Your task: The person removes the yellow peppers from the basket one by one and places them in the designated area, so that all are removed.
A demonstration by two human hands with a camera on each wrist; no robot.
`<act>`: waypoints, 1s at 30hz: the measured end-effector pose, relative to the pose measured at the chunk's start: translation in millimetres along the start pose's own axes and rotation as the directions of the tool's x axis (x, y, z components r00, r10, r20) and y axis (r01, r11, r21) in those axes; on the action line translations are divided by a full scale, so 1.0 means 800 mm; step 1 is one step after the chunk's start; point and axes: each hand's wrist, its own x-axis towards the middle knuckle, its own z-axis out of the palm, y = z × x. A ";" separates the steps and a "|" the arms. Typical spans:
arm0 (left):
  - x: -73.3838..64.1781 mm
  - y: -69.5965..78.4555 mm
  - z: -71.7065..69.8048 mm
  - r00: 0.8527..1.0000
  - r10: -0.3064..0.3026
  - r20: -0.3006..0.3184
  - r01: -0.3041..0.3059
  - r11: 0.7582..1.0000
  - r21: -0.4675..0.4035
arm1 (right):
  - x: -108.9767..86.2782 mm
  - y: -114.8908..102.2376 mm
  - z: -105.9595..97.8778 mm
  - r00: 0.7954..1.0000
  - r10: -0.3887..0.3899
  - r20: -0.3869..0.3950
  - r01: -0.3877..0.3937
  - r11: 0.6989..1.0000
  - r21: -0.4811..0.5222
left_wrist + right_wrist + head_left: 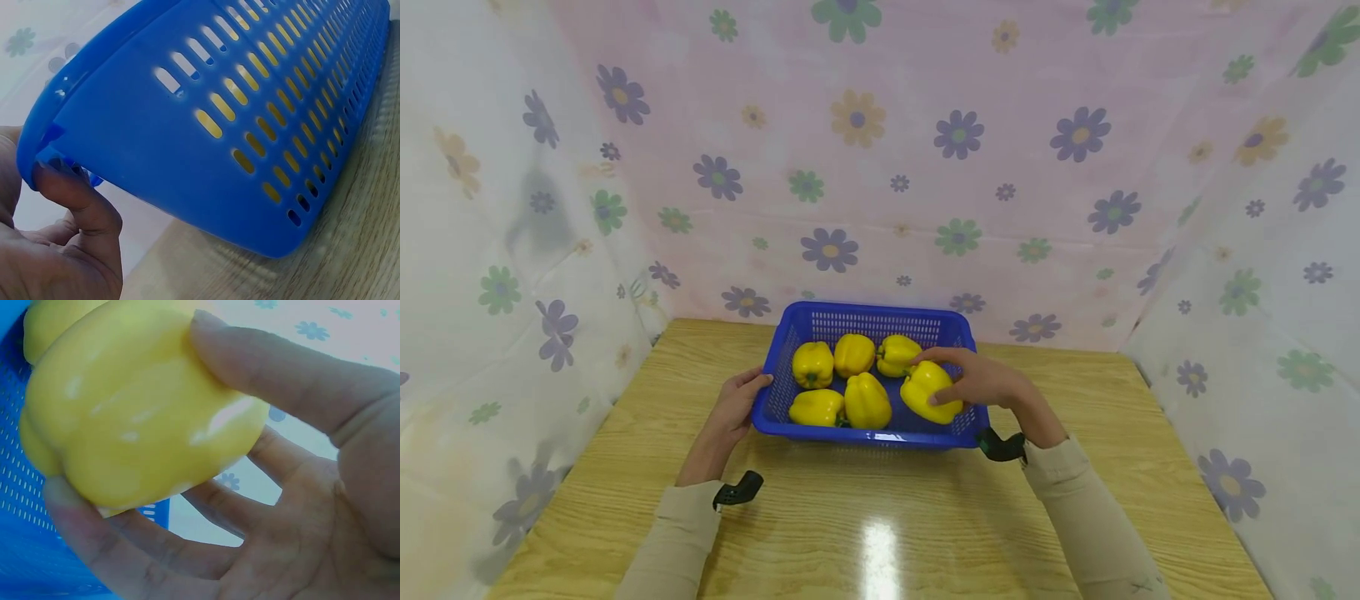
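A blue plastic basket (880, 438) with slotted sides sits on the table, with several yellow bell peppers (868, 402) inside. At its left end, my left hand (739, 406) grips the rim; the left wrist view shows the fingers (81, 197) curled under the basket's edge (144, 144). My right hand (981, 383) holds one yellow bell pepper (927, 392) at the basket's right side. In the right wrist view, the thumb lies on one side of that pepper (144, 412) and the fingers (181, 550) curve round the other.
The wood-grain table (820, 517) extends in front of the basket and to both sides. A flowered cloth (895, 200) hangs behind and along the left and right. Black wrist mounts (739, 489) sit at both cuffs.
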 end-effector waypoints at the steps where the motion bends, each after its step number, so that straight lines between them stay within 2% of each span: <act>1: 0.000 0.000 0.000 1.000 0.002 0.001 -0.002 1.000 -0.002 | -0.001 0.000 0.001 1.000 0.000 -0.007 0.000 1.000 0.011; 9: -0.001 -0.001 -0.001 1.000 0.009 0.014 -0.008 1.000 -0.013 | -0.010 0.004 0.007 0.997 0.015 -0.078 -0.010 0.998 0.057; 16: 0.000 -0.002 -0.002 1.000 0.015 0.011 -0.015 1.000 -0.022 | -0.019 0.009 0.014 0.988 0.002 -0.156 0.017 0.992 0.126; 24: 0.000 -0.003 -0.002 1.000 0.011 0.001 -0.011 1.000 -0.011 | -0.023 0.017 0.023 0.962 -0.028 -0.270 0.086 0.975 0.204; 30: 0.000 -0.002 -0.001 1.000 0.006 0.000 -0.006 1.000 -0.009 | -0.026 0.018 0.028 0.941 0.001 -0.338 0.093 0.961 0.261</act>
